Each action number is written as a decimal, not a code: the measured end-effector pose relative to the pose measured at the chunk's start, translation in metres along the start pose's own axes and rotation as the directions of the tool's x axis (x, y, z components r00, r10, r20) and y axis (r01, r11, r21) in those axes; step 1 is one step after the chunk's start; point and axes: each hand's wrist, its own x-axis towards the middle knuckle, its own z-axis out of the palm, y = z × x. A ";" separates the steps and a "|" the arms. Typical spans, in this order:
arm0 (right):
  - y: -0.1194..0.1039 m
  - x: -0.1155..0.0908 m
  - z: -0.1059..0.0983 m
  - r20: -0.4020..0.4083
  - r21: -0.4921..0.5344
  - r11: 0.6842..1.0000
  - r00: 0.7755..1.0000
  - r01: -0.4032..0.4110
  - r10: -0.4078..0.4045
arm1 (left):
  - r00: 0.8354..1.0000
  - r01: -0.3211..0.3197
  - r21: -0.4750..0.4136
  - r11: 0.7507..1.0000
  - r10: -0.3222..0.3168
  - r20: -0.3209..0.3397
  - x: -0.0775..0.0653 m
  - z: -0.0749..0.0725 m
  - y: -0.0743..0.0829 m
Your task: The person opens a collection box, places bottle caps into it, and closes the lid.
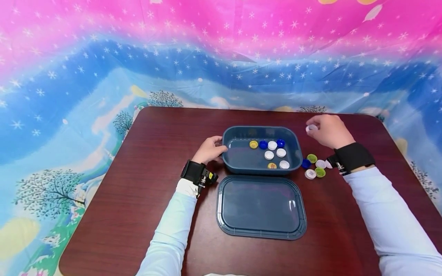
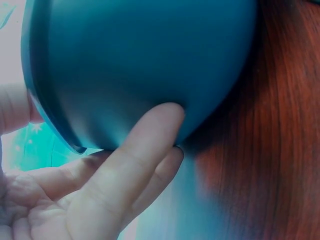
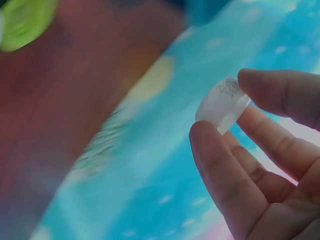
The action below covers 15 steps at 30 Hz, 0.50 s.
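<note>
Pale sleeves (image 1: 169, 230) flank your lid (image 1: 261, 207), which lies flat on the table (image 1: 155, 184). Just beyond it, some caps (image 1: 320, 172) sit right of the tub (image 1: 238, 159), others inside it; your left hand (image 1: 208, 149) grips the tub's left wall. Farther out, your right hand (image 1: 329, 130) pinches a white cap (image 1: 312, 128) in the air. Behind hangs printed cloth (image 1: 214, 61).

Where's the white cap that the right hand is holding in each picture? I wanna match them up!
Head: the white cap is right of the middle, pinched in the right hand.
Left wrist: not in this picture.
Right wrist: just right of the middle, in the same hand.
Shared landmark: the red-brown table shows in all three.
</note>
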 end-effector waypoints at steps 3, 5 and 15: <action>-0.028 0.005 0.000 0.022 -0.004 0.998 0.998 0.057 -0.057 | 1.000 0.000 0.003 1.000 0.000 -0.005 0.000 0.000 0.000; -0.043 0.010 0.002 0.047 -0.018 0.995 0.994 0.098 -0.097 | 1.000 -0.001 0.016 1.000 0.001 -0.008 0.001 0.000 0.000; -0.081 0.038 0.035 0.193 -0.040 0.966 0.950 0.256 -0.244 | 1.000 -0.015 0.024 1.000 0.015 -0.003 -0.001 0.001 0.001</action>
